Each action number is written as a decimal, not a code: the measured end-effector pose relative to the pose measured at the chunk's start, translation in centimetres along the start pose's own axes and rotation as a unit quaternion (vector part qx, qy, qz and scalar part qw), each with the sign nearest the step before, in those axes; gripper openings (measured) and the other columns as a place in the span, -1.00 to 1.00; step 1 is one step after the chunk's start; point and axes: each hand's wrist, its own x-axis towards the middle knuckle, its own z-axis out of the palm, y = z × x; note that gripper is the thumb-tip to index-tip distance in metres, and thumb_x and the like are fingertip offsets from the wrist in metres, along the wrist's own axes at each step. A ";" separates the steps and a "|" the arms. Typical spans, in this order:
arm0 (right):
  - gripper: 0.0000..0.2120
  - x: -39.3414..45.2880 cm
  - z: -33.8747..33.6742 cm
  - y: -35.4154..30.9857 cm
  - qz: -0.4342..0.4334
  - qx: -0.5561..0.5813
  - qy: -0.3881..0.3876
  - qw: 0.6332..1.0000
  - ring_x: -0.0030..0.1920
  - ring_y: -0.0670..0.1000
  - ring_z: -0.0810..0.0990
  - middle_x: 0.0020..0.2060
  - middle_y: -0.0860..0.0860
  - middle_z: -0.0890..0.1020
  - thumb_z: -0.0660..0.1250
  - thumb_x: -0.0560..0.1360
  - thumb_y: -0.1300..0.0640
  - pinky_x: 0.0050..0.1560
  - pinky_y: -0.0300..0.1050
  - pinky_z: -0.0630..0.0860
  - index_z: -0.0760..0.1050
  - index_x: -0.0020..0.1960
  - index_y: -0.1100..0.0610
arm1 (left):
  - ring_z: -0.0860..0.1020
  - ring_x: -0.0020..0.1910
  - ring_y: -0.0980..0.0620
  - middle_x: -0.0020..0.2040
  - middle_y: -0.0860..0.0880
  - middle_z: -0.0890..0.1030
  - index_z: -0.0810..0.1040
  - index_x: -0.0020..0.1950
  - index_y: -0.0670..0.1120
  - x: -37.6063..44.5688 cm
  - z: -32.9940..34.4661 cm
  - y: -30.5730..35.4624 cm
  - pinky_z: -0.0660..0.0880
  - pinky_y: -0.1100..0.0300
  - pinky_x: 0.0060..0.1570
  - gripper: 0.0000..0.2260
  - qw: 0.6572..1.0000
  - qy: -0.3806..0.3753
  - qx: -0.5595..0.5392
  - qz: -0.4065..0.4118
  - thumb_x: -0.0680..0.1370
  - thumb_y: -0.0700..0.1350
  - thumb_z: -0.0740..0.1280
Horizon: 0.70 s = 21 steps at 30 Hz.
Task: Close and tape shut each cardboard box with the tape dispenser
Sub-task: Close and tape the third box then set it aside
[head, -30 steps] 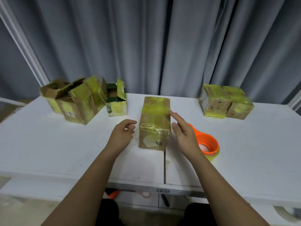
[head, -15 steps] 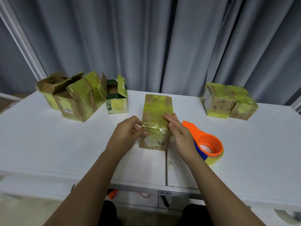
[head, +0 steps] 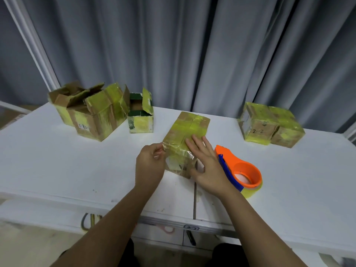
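- Right hand lies flat on the closed box; press outward to bond the tape.
- Left hand, grip narrow, pinches tape at the corner: pull taut.

Closed cardboard box at frame centre, long axis running away from camera, top flaps shut, wrapped in yellow-green tape. Orange tape dispenser with blue blade edge and yellow tape roll lies flat just right of it. Two taped shut boxes touching, right of centre. Two open boxes with flaps up, upper left; small open green box beside them.
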 end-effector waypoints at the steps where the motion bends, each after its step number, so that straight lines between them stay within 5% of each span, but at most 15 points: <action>1: -0.32 0.0 0.2 0.0 0.001 -0.004 0.004 1.000 0.49 -0.22 -0.22 0.51 -0.23 0.02 0.27 0.49 0.30 0.22 -0.62 -0.26 0.17 0.51 -0.10 | 0.55 0.02 -0.01 0.04 -0.08 0.55 0.54 0.27 -0.17 -0.4 0.4 -0.3 0.31 0.58 -0.14 -0.69 0.999 -0.010 0.028 0.020 0.54 -0.31 0.27; 4: -0.29 0.2 0.6 -0.1 0.001 0.002 0.018 1.000 0.50 -0.21 -0.23 0.51 -0.23 0.01 0.25 0.46 0.34 0.20 -0.65 -0.24 0.16 0.51 -0.09 | 0.43 0.19 -0.04 0.24 -0.16 0.38 0.28 0.47 -0.17 -1.7 1.2 -0.8 0.26 0.44 0.07 -0.50 0.995 -0.052 0.071 0.046 0.53 -0.39 0.20; 9: -0.24 0.1 0.9 -0.3 0.003 0.013 0.015 1.000 0.51 -0.16 -0.25 0.53 -0.16 0.00 0.23 0.43 0.41 0.19 -0.66 -0.23 0.13 0.51 -0.08 | 0.31 0.39 -0.34 0.38 -0.40 0.29 0.43 0.33 -0.35 -3.3 2.1 -2.2 0.28 -0.01 0.29 -0.46 0.975 -0.079 0.132 0.161 0.34 -0.40 0.16; 13: -0.30 0.0 0.3 -0.5 -0.001 0.024 0.000 1.000 0.49 -0.19 -0.23 0.53 -0.17 0.00 0.23 0.45 0.23 0.22 -0.63 -0.25 0.10 0.53 -0.08 | 0.37 0.40 -0.09 0.55 -0.13 0.09 0.48 0.34 -0.19 -2.3 0.7 -1.7 0.33 0.36 0.14 -0.55 0.960 -0.167 0.166 0.150 0.47 -0.34 0.11; 15: -0.34 0.1 -0.2 0.0 0.020 0.074 0.003 0.997 0.51 -0.21 -0.13 0.52 -0.20 0.02 0.16 0.42 0.09 0.43 -0.37 -0.05 0.11 0.48 -0.23 | 0.45 0.32 0.01 0.49 -0.04 0.29 0.64 0.05 -0.13 -1.5 -0.3 -1.5 0.33 0.34 0.16 -0.67 0.973 -0.155 0.132 0.110 0.47 -0.33 0.14; 17: -0.42 0.3 -0.6 0.7 0.047 0.132 0.025 0.990 0.45 -0.32 0.03 0.51 -0.19 0.09 0.15 0.50 0.12 0.42 -0.24 0.21 0.18 0.43 -0.32 | 0.57 0.09 -0.06 0.17 -0.08 0.61 0.55 -0.15 -0.06 -1.0 -0.9 -0.9 0.47 0.15 0.07 -0.76 0.992 -0.084 0.032 0.087 0.47 -0.25 0.10; 19: -0.62 0.5 -0.7 1.2 0.030 0.127 0.045 0.990 0.41 -0.35 0.07 0.46 -0.23 0.23 0.14 0.63 0.07 0.40 -0.33 0.18 0.30 0.40 -0.24 | 0.58 -0.10 -0.06 -0.07 -0.07 0.61 0.44 -0.07 -0.04 -0.1 -0.7 -0.6 0.47 0.06 -0.12 -0.83 0.997 -0.032 -0.016 0.063 0.57 -0.21 0.07; 21: -0.66 0.8 -0.5 1.7 -0.011 0.055 0.062 0.997 0.43 -0.23 0.10 0.40 -0.30 0.32 0.04 0.62 -0.18 0.37 -0.44 0.03 0.36 0.35 -0.23 | 0.54 -0.01 0.00 -0.02 -0.02 0.56 0.41 0.13 0.03 1.2 -0.1 -0.6 0.43 0.13 -0.09 -0.83 0.999 -0.031 -0.019 0.031 0.65 -0.11 0.05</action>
